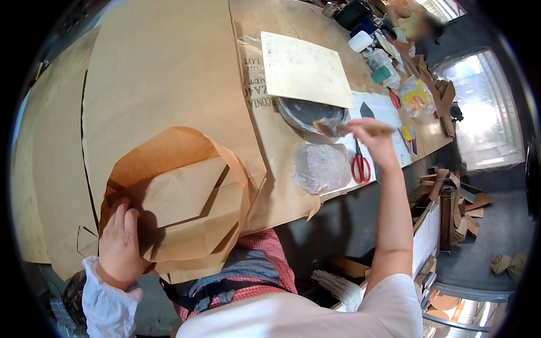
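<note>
A large brown paper bag (180, 191) stands with its mouth spread at the table's near edge, its folded bottom flaps showing inside. My left hand (121, 242) grips its left side, with the fingers curled inside the mouth; the thumb is hard to see. In my right hand (372, 135) is a brush with a wooden handle (383, 130). Its bristles (332, 128) are over the near rim of a round grey basin (298, 115). A pale board (307, 70) covers the far part of the basin. Below the brush lies a crumpled clear plastic bag (322, 167).
Red-handled scissors (360, 169) lie beside the plastic bag. Large brown paper sheets (163, 67) cover the table's left side. At the far right are a green cup (381, 74), plastic bags and a co-worker (417, 25). Cardboard scraps (468, 208) stand right of the table.
</note>
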### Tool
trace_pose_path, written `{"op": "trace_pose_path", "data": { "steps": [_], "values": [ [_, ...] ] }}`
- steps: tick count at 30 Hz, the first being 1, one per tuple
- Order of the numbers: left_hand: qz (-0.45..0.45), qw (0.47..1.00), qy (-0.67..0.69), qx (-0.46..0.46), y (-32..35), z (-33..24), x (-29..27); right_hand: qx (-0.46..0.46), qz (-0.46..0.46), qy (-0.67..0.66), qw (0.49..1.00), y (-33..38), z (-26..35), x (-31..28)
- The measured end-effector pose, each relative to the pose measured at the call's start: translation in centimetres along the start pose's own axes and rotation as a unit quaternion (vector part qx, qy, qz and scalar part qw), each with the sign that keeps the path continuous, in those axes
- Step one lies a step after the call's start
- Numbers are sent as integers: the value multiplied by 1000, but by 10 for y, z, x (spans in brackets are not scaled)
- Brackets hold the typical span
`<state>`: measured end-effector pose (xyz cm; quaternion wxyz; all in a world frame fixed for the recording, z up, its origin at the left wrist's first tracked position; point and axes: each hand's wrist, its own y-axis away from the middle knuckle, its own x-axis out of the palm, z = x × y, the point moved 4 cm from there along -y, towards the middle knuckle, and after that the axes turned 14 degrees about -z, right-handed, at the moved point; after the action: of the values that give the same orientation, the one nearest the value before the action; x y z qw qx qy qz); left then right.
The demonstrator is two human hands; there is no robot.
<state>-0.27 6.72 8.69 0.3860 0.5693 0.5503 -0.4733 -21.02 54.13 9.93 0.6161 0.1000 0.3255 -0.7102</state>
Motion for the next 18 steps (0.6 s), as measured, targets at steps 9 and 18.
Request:
{"op": "trace_pose_path", "data": {
  "steps": [9,18],
  "values": [
    [-33,993,100,-52,-12,-5,-31,233,-318,-468,791,40,79,20],
    [-30,974,223,-18,0,20,-3,152,143,-263,942,156,221,245]
  ]
}}
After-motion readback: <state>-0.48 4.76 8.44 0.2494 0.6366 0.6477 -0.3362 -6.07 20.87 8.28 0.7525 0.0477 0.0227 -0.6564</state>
